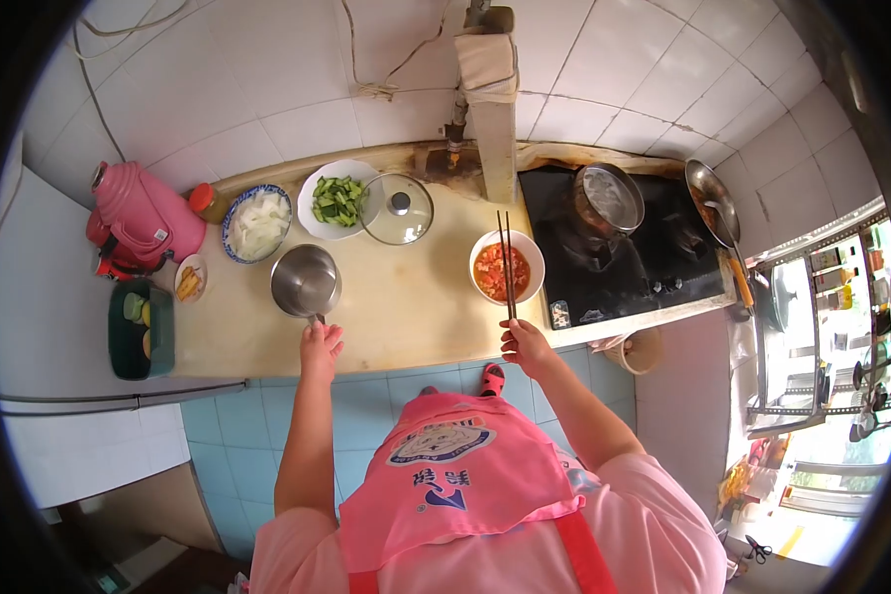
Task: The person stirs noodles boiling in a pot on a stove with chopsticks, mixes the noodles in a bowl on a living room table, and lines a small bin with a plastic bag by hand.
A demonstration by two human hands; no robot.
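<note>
Right grip (525,346) pinched round chopsticks (511,302); their long axis runs forward across the white bowl (538,265) of red food, straight ahead on the counter (406,317). Left grip (322,348) closed at the handle of the metal pot (305,279), well apart, leftward

Room: a kitchen
Cooking: black stove (564,269) bearing a round metal pot (596,220)
Food: white bowl (329,232) of chopped green vegetables (339,201) on a cream bench (396,307)
Backdrop: glossy white wall tiles (223,59)
Far right: slim metal rack (787,410), seemingly hung with utensils (864,428)
</note>
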